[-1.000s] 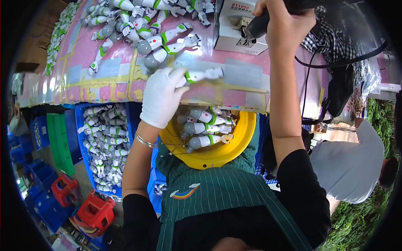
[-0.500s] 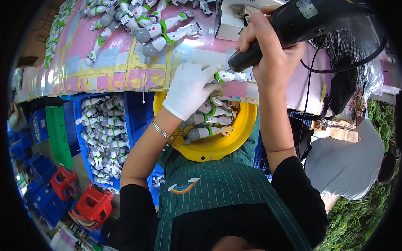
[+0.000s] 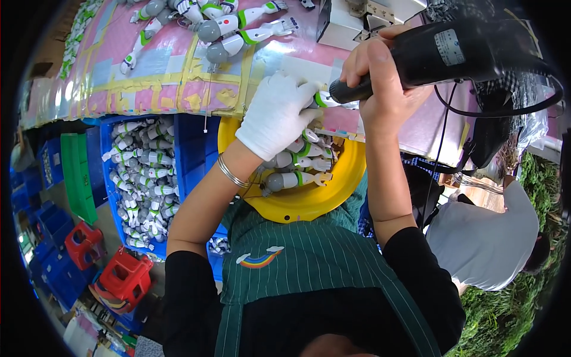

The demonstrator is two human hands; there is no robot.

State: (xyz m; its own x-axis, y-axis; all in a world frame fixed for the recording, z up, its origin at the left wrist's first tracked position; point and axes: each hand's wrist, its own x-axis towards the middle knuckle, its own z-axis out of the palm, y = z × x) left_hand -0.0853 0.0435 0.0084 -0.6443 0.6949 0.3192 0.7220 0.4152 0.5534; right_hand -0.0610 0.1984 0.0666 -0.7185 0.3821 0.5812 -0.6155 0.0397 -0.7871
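In a white glove, my left hand (image 3: 276, 116) closes its fingers on a white, grey and green toy arm (image 3: 323, 99) at the table's near edge. Much of that toy arm is hidden by the glove and the tool. My right hand (image 3: 385, 80), bare, grips a black electric screwdriver (image 3: 425, 53). Its tip reaches the toy arm, though I cannot tell whether the bit touches a screw. Below the gloved hand, a yellow basin (image 3: 318, 205) rests on my lap with several toy arms (image 3: 294, 180) inside.
Loose toy arms (image 3: 235, 41) lie on the taped table (image 3: 148, 92). At left, a blue crate (image 3: 110, 178) holds many more. Red stools (image 3: 124, 278) and a green bin (image 3: 78, 175) stand beyond it. A cable (image 3: 499, 110) trails from the screwdriver; another person (image 3: 485, 238) bends at right.
The screwdriver has come down over the toy arm and now covers part of its white hand end. My left hand keeps its hold. The whole view has shifted slightly.
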